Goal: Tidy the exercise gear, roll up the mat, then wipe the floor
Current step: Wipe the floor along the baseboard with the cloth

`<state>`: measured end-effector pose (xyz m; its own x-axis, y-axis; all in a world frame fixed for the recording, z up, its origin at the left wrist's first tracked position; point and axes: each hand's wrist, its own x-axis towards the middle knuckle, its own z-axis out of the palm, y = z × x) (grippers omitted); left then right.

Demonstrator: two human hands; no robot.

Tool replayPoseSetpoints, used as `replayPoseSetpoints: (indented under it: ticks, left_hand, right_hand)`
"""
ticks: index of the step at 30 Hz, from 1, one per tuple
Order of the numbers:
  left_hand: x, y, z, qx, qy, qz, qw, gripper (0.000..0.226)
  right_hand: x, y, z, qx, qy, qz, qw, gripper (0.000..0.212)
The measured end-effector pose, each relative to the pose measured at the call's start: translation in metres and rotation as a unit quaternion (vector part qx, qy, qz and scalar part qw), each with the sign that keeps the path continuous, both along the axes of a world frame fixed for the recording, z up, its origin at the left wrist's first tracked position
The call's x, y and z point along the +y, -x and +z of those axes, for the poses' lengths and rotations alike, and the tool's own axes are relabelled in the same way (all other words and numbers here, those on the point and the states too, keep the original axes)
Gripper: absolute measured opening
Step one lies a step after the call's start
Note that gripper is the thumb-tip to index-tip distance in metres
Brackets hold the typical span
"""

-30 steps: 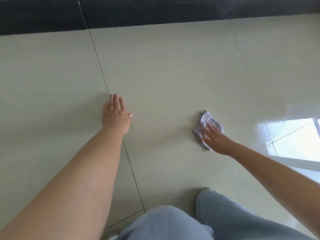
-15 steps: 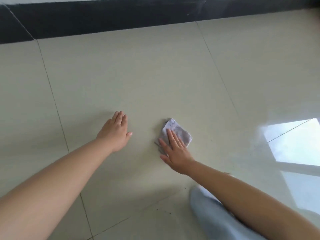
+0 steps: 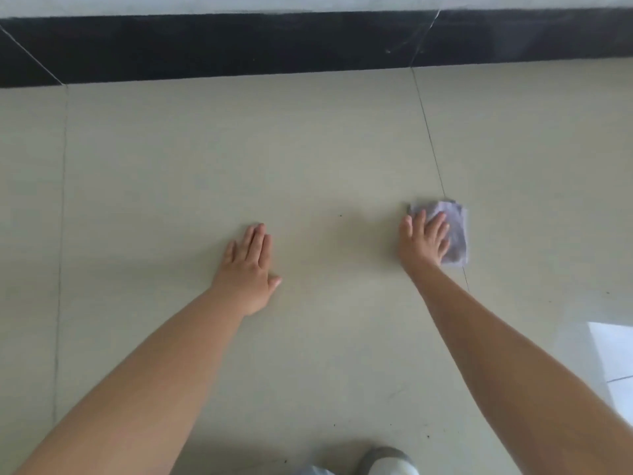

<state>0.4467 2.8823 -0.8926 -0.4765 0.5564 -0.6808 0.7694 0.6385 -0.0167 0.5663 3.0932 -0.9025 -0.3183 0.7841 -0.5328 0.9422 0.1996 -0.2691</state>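
Pale tiled floor (image 3: 308, 159), black skirting (image 3: 239, 46) at 12 o'clock. Left hand (image 3: 248, 269) flat on the tile, fingers straight, together. Right hand (image 3: 424, 240) at 3 o'clock of it, fingers spread, pressing a folded grey cloth (image 3: 454, 231) onto a grout line. No writing legible.

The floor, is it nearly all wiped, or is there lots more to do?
Looks done: no mat or exercise gear shows here, so those steps seem finished. In hand: the right hand presses a grey cloth flat on the floor, beside a tile seam, while the left hand rests flat on the tile. Left: dark specks lie on the near tiles, so wiping isn't finished.
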Motion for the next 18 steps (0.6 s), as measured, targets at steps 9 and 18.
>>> replayPoseSetpoints:
  ticks: [9,18]
  left_hand:
    - [0.013,0.002,0.008,-0.002,0.041,-0.002,0.999,0.075]
    - [0.014,0.003,-0.013,0.005,-0.141,0.138,0.98,0.085]
  right_hand:
    - [-0.096,-0.039,-0.02,0.095,-0.03,0.418,0.903,0.076]
    - [0.076,-0.08,-0.005,-0.006,-0.076,0.006,0.997,0.055]
